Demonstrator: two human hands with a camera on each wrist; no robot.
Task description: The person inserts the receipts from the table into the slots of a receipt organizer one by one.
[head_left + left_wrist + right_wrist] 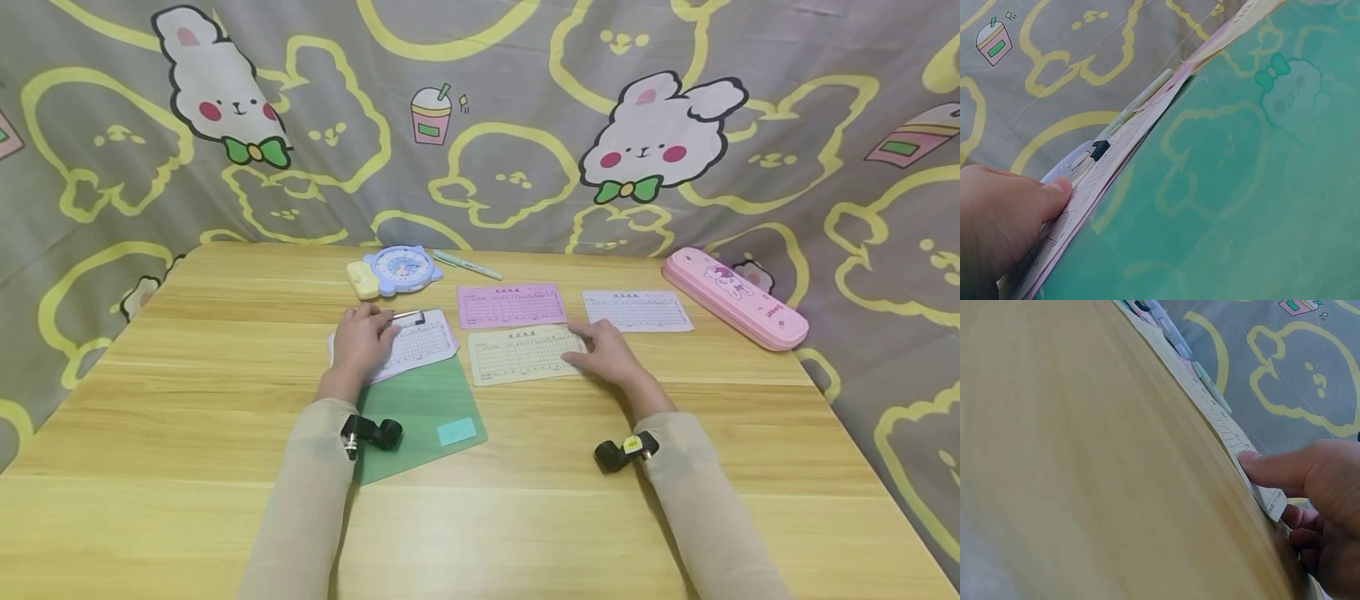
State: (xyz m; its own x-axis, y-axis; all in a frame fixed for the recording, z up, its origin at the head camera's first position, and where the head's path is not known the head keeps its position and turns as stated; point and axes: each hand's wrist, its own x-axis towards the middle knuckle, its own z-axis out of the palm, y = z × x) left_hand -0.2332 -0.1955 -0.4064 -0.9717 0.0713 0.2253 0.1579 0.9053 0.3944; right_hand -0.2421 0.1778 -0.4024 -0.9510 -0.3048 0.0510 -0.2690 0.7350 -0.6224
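Observation:
My left hand holds the metal clip at the top of a green clipboard. Its thumb lies on the clip's wire in the left wrist view; the other fingertips are hidden there. Beneath the clip lie white and pinkish printed forms, overlapping on the board. My right hand pinches the right end of a pale yellow form, thumb on top and fingers under the edge. That end bends up slightly in the right wrist view.
Behind the yellow form lie a pink form and a white form. Farther back are a blue clock-like item, a small yellow object and a green pen. A pink pencil case sits at the right edge.

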